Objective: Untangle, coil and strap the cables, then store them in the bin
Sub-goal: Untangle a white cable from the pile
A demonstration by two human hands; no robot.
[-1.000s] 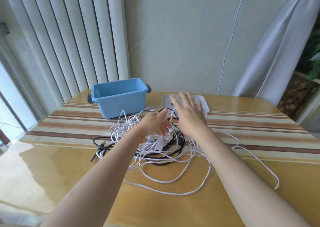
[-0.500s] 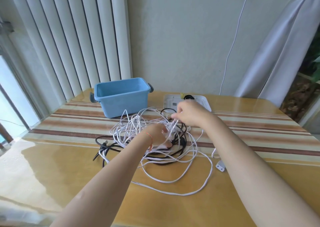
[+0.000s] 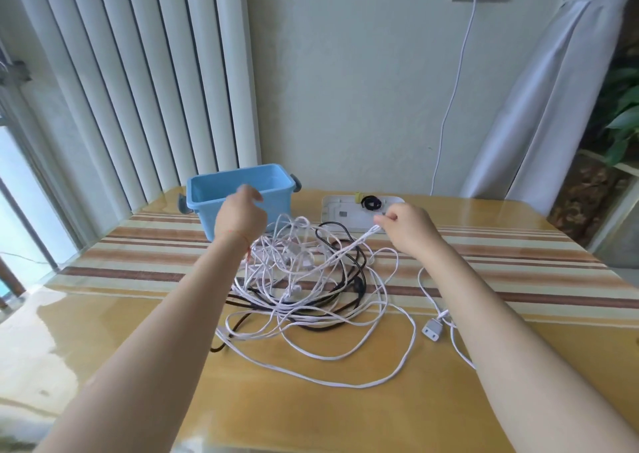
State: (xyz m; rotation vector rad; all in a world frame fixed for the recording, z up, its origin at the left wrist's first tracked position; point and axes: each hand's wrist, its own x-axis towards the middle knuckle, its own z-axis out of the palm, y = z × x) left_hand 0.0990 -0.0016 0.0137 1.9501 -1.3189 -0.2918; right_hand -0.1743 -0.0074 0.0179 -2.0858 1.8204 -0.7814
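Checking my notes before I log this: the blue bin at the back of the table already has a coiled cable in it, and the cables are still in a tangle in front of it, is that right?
Not quite. The head view shows the blue bin holding no cable. The rest stands: it sits at the back of the table, with the cables still tangled in front of it.

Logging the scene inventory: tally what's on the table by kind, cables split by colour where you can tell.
Blue bin: 1
White tray: 1
Black strap coil on tray: 1
White cables: tangled, count unclear
Black cables: at least 1
White two-pin connector: 1
Total: 4 countable items plus the tangle
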